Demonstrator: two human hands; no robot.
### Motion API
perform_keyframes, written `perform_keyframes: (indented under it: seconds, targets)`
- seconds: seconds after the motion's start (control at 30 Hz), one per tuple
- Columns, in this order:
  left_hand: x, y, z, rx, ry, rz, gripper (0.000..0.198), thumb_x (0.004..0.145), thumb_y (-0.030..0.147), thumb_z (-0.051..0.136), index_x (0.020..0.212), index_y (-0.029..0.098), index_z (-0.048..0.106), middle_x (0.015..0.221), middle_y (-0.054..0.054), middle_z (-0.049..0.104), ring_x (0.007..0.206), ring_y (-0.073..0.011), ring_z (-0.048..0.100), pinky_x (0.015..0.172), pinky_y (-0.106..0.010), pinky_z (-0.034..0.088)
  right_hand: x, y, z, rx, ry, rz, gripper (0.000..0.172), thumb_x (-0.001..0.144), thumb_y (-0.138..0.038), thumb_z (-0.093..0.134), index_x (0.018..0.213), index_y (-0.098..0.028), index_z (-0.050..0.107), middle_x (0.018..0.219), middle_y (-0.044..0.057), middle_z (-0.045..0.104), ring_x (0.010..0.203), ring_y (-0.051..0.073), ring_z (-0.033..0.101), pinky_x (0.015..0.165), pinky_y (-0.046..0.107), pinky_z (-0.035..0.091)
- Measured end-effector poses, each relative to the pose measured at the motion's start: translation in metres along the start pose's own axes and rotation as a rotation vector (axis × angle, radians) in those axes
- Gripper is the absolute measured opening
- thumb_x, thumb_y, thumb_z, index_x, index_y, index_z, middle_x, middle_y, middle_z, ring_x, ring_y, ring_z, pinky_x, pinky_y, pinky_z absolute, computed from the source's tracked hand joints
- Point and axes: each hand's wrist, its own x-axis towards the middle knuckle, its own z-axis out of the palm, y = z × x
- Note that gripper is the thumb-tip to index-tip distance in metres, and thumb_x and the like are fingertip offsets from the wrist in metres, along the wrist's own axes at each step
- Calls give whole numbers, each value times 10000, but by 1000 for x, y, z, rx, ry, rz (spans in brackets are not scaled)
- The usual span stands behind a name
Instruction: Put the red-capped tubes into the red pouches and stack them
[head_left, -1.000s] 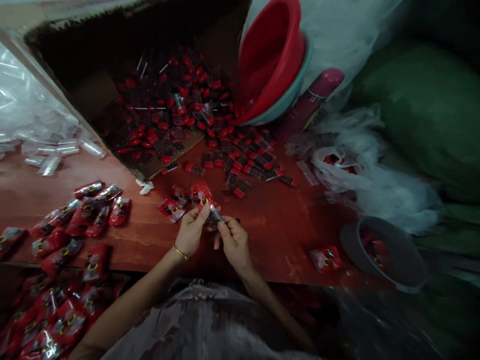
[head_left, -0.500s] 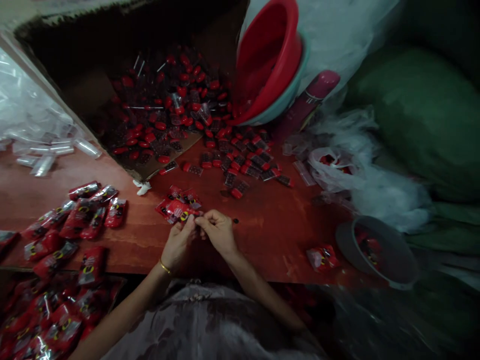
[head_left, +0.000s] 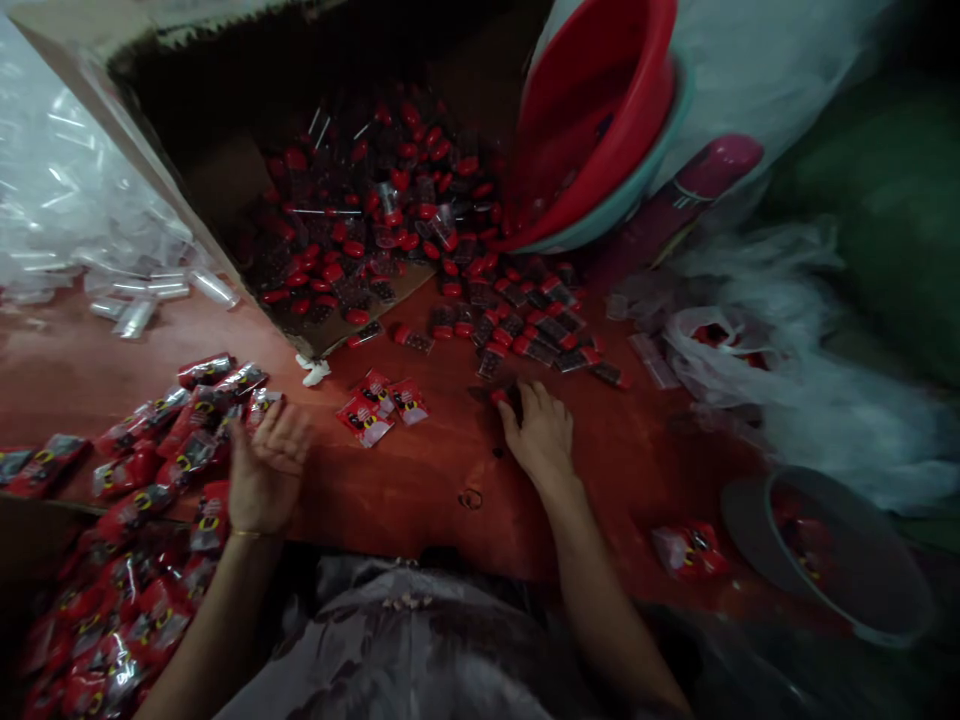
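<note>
In the head view, left of centre, the left hand (head_left: 266, 475) has its fingers loosely spread beside glossy red plastic packets (head_left: 196, 412). Near the middle, the right hand (head_left: 541, 437) curls just below small clear, red-capped containers (head_left: 551, 332); I can't tell whether its fingers grip one. Flat red printed sachets (head_left: 366, 418) lie between on the red-brown bench (head_left: 405, 480).

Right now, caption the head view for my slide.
The left hand by red packets, the right hand near red-capped tubes.
</note>
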Motion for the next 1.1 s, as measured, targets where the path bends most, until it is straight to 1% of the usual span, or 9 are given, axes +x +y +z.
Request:
perform_keyframes:
  seconds: [0.1,0.17,0.33,0.47,0.7,0.83,0.93,1.0,1.1]
  targets:
    - [-6,-31,40,676,-315,277,440,694,453,649,1040,182,643,1068,-111,672,1096,-277,560,998,-466,359,-18,-11,2,6,64,-33,460,885,-430,381,1182,-115,539,1219,167,537,1011,295,490,850,441,378]
    - [-1,-51,64,1047,-455,547,389,702,393,656,1052,224,654,1271,-114,556,1271,-315,383,1074,-522,191,-29,-18,4,37,94,-38,460,879,-434,394,1174,-116,546,1199,179,541,1008,302,491,839,453,389]
    - [18,-77,83,1328,-615,759,230,745,301,618,953,255,706,1294,-114,534,1316,-359,289,1070,-565,76,-44,-18,6,192,154,-74,403,868,-385,428,1162,-137,550,1210,173,534,1051,308,483,849,470,405]
    - [8,-77,79,1286,-574,746,223,779,341,569,938,276,712,1249,-97,575,1299,-352,324,1066,-563,74,-47,-28,-5,432,242,-106,287,863,-328,463,1054,-169,606,1146,134,595,1073,270,495,918,439,382]
    - [-29,-60,95,1089,-577,666,295,782,327,569,1061,299,660,1299,-52,538,1312,-284,320,1086,-497,109,-37,-77,-15,1187,-52,55,244,838,-370,504,948,-183,615,882,43,669,788,162,607,726,277,475]
    - [-36,-60,100,690,-552,315,469,682,344,684,1129,218,620,1192,-85,613,1183,-261,474,1030,-401,298,-35,-79,-19,1238,27,119,217,830,-354,511,770,-176,620,711,5,623,664,133,557,649,239,440]
    - [-36,-65,102,445,-564,-35,371,667,372,691,974,165,686,928,-68,701,867,-199,615,828,-308,459,-40,-74,-18,1246,20,120,216,824,-359,513,751,-180,608,674,-5,594,629,125,528,618,229,425]
    - [-36,-69,103,403,-563,-73,276,649,352,705,845,158,717,800,-38,705,723,-155,602,733,-264,473,-43,-73,-15,1266,-7,126,219,823,-369,509,756,-181,600,661,-10,580,617,121,514,608,226,419]
    - [-40,-71,104,458,-531,39,178,612,305,729,720,163,729,677,-13,684,625,-134,554,618,-233,457,-49,-75,-9,1272,-36,136,242,838,-380,473,741,-183,574,625,-22,538,583,111,479,575,219,396]
